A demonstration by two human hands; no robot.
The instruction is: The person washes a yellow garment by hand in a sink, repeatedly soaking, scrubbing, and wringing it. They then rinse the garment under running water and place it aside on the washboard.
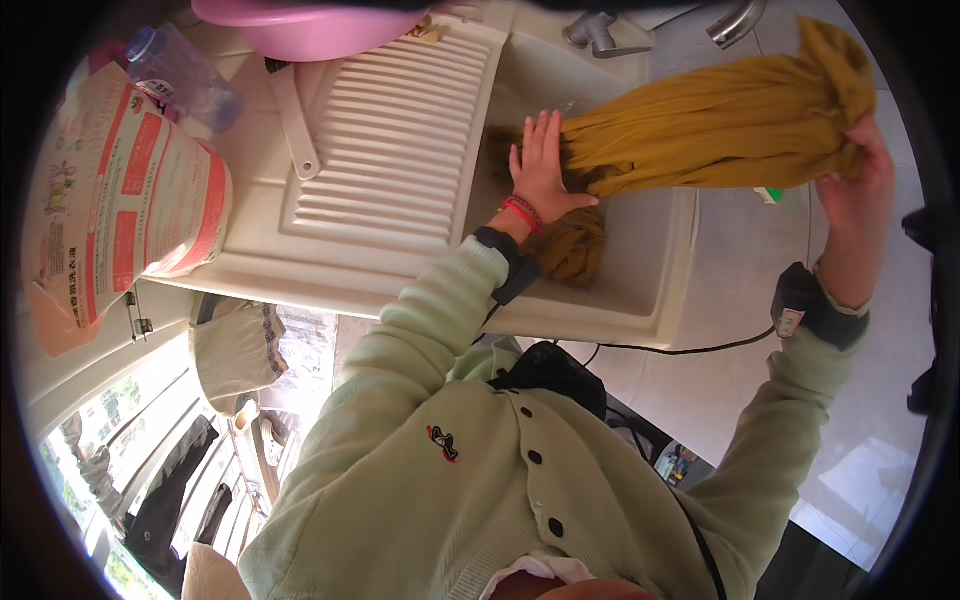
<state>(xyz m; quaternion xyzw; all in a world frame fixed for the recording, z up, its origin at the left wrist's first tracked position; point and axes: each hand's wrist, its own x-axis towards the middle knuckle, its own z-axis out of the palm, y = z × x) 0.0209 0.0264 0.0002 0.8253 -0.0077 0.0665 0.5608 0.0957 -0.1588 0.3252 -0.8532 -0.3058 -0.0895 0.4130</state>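
Note:
A mustard-yellow garment [720, 124] stretches from over the laundry sink basin [637, 262] to past its right side. My right hand [859, 169] grips its bunched right end, out beyond the basin. The other end looks darker and wet. Against that darker end lies my left hand [544, 161], palm down, its thumb spread from nearly straight fingers. More wet brownish-yellow cloth [570, 251] is bunched in the basin below my left hand. Whether it belongs to the same garment cannot be seen.
Left of the basin is a ribbed washboard [390, 135], with a white-handled brush [296, 124] beside it. A pink plastic basin [315, 26], a clear plastic bottle [187, 75] and a large printed refill pouch [135, 202] stand farther left. A faucet [600, 34] rises behind the basin.

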